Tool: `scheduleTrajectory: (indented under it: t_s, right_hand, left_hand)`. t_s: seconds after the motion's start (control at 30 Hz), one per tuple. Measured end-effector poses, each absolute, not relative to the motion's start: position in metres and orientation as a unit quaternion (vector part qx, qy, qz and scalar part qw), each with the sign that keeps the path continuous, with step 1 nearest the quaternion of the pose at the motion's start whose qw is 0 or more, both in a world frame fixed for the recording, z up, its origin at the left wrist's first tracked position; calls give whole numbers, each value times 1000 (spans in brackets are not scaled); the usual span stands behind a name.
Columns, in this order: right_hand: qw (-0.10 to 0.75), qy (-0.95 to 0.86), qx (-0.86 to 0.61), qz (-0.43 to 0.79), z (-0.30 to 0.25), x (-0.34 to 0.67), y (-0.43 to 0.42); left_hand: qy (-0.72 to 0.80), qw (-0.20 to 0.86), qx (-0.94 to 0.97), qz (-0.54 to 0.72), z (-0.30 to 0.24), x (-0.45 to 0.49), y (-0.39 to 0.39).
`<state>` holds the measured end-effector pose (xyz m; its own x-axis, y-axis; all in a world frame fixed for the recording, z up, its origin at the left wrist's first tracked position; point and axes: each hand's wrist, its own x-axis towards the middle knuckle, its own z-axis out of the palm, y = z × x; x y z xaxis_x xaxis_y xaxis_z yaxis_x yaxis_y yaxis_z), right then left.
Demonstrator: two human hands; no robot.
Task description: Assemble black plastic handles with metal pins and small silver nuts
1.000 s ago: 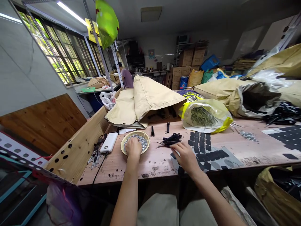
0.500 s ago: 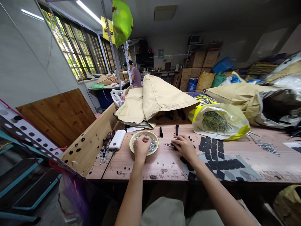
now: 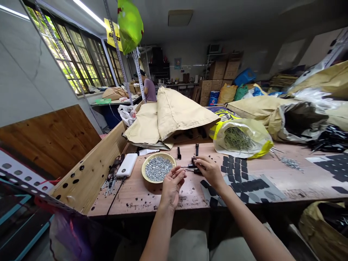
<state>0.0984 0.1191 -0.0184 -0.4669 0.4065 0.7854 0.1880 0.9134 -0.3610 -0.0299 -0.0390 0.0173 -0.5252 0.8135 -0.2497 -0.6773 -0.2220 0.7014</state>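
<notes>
Right grip (image 3: pixel 208 172) pinches a black part (image 3: pixel 193 167); to its left, left grip (image 3: pixel 171 186) cups loosely beside the bowl (image 3: pixel 143 169), contents unclear.

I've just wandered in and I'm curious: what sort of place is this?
Likely a small workshop for assembling hardware: a wooden workbench with a bowl of screws, big paper sacks, and cardboard boxes stacked at the back. The right hand pinches a black part.

bowl (image 3: pixel 144 171) 1 | power bank (image 3: pixel 127 165) 1 | upright black pieces (image 3: pixel 178 153) 2
</notes>
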Motion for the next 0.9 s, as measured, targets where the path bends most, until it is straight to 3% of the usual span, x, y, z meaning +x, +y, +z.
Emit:
scheduleTrajectory:
  t_s: [0.1, 0.17, 0.37, 0.7, 0.9]
  right_hand:
    - [605, -758, -188, 152, 5, 108, 99]
    - [635, -727, -206, 160, 23, 119, 78]
    - [454, -849, -190, 192, 40, 150, 21]
    - [462, -848, -226, 131, 29, 173, 2]
    - [438, -866, -240, 34, 34, 181, -3]
  left_hand:
    - [398, 496, 74, 769, 16, -30, -42]
    - [390, 512, 78, 761, 17, -26, -43]
    - [339, 565, 120, 742, 23, -5, -45]
    - [331, 575, 142, 734, 34, 9, -50]
    - [404, 482, 249, 736, 32, 8, -52]
